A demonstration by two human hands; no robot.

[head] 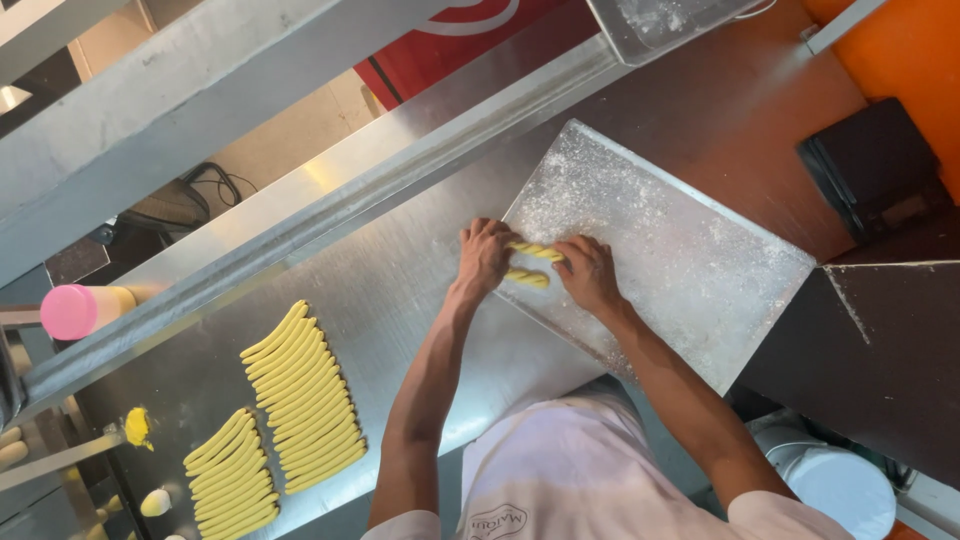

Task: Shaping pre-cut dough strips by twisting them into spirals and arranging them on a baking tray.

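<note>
My left hand and my right hand are close together at the near-left corner of a floured metal tray. Between them they hold a twisted piece of yellow dough; a second twisted yellow piece lies just below it on the tray. Both hands have their fingers curled on the upper dough piece. To my left, several long yellow dough strips lie in a row on the steel counter, with a shorter row of strips beside them.
The steel counter has a raised rail along its far side. A pink-capped bottle sits at the far left. A black case rests on the brown surface at right. A white bucket lid is at lower right.
</note>
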